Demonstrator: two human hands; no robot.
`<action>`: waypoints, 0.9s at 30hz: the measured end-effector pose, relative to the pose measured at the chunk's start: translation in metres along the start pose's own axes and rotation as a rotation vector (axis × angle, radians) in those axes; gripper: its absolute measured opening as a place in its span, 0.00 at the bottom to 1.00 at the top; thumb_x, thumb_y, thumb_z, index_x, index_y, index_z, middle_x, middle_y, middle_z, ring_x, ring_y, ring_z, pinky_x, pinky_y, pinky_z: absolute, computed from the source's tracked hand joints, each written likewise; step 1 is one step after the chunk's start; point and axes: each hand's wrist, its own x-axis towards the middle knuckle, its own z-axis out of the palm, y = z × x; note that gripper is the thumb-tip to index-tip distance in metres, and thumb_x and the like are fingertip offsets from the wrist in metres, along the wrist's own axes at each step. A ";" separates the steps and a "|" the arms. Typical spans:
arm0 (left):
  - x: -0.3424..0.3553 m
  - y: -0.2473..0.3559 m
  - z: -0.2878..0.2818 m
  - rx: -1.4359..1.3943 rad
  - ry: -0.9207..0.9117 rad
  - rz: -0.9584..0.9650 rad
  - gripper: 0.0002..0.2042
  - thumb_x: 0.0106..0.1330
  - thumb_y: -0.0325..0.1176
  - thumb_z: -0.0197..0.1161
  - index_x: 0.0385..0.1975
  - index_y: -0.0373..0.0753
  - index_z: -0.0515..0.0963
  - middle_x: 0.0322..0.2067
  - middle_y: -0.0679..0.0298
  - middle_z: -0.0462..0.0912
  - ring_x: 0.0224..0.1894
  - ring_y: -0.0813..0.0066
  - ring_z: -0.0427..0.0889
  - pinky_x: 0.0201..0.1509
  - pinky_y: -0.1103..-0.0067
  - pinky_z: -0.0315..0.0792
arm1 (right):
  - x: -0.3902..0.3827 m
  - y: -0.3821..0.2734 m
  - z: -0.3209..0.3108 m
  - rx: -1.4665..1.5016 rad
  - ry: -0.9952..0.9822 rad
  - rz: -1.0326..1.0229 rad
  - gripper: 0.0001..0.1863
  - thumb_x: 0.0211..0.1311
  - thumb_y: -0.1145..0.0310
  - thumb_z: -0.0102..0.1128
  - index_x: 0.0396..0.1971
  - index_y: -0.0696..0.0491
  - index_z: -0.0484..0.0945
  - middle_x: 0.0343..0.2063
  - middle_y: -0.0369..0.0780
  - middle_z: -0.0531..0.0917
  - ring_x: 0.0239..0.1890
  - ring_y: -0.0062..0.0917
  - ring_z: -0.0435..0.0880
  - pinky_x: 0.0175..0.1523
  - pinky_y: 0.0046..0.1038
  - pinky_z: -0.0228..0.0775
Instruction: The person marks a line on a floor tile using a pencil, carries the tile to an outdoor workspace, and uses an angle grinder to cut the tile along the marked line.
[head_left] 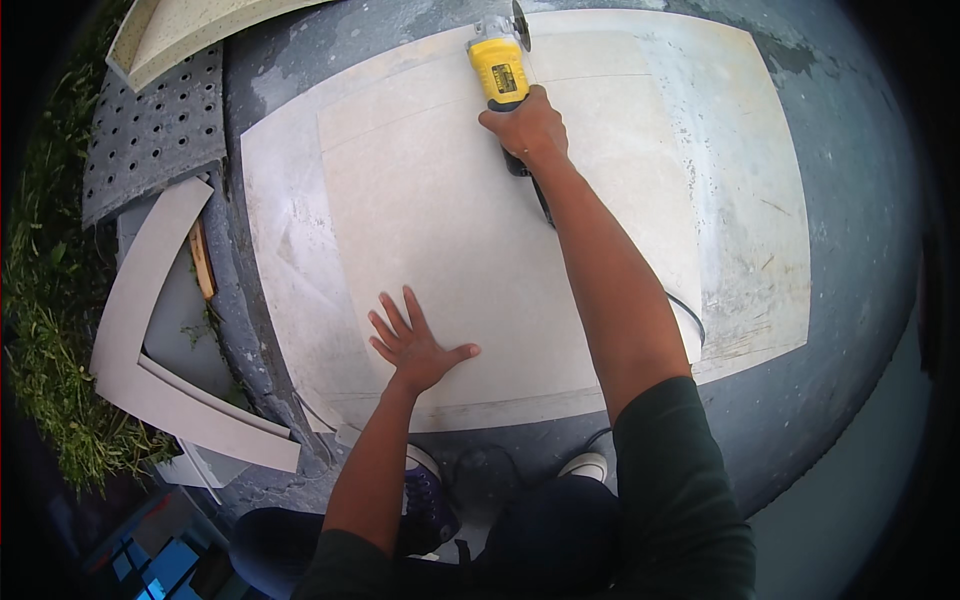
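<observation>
My right hand (530,128) is wrapped round the dark rear body of a yellow and black angle grinder (498,70). The grinder's disc (521,25) stands on edge at the far end, close to the far edge of a large pale tile (440,220). I cannot tell whether the disc touches the tile. Flat on the near left part of that tile rests my left hand (415,345), fingers spread, holding nothing. Under the tile lies a wider whitish board (755,210), showing along the left and right sides.
A black cord (690,310) loops over the tile's right edge. Off to the left are a cut tile strip (150,290), a piece of wood (202,258), a perforated grey slab (155,135) and grass (45,300). My shoes (583,467) stand by the board's near edge.
</observation>
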 end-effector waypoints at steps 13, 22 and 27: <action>0.001 0.002 -0.002 -0.011 -0.028 -0.011 0.78 0.39 0.74 0.76 0.77 0.43 0.23 0.75 0.36 0.15 0.74 0.27 0.13 0.70 0.33 0.24 | 0.002 0.000 -0.001 -0.003 -0.024 0.022 0.42 0.50 0.49 0.72 0.60 0.56 0.67 0.49 0.48 0.85 0.51 0.39 0.87 0.57 0.37 0.79; 0.001 0.001 -0.002 0.001 -0.037 -0.013 0.78 0.39 0.75 0.75 0.77 0.42 0.23 0.74 0.36 0.14 0.74 0.28 0.11 0.70 0.33 0.22 | 0.005 -0.001 0.000 -0.015 -0.029 0.036 0.43 0.50 0.48 0.72 0.62 0.56 0.67 0.50 0.48 0.84 0.52 0.38 0.86 0.56 0.37 0.79; 0.000 0.000 -0.001 -0.006 -0.032 -0.014 0.78 0.39 0.75 0.75 0.77 0.42 0.23 0.74 0.36 0.14 0.74 0.28 0.11 0.70 0.33 0.23 | 0.005 -0.001 0.000 -0.010 -0.034 0.034 0.43 0.50 0.48 0.72 0.62 0.55 0.67 0.51 0.47 0.84 0.52 0.38 0.87 0.56 0.36 0.79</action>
